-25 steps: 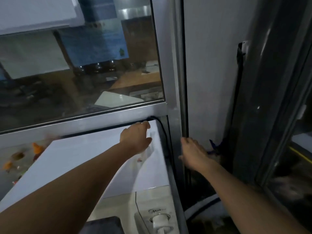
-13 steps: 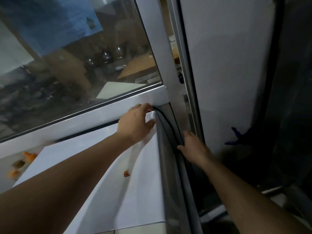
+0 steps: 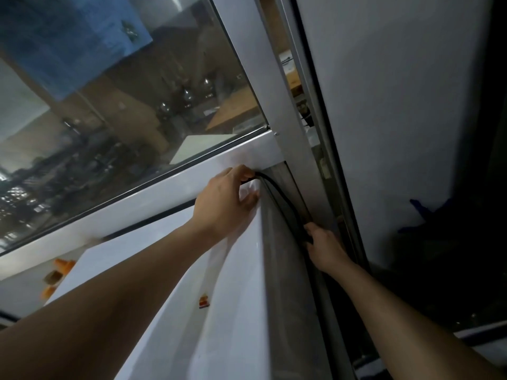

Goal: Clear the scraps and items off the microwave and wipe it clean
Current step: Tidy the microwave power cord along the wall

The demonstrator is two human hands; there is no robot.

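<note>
Your left hand (image 3: 227,198) curled over the microwave (image 3: 236,311) top's far right corner, fingertips on the black cable (image 3: 285,204), your right hand (image 3: 325,249) gripping that cable lower down its side, orange scrap (image 3: 203,302) lying mid-top

White microwave (image 3: 233,311) top, small orange scrap (image 3: 203,302) lying mid-surface, possibly food

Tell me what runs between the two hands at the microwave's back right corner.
In the head view, a thin black cable runs down the microwave's grey side from the left hand to the right hand.
</note>
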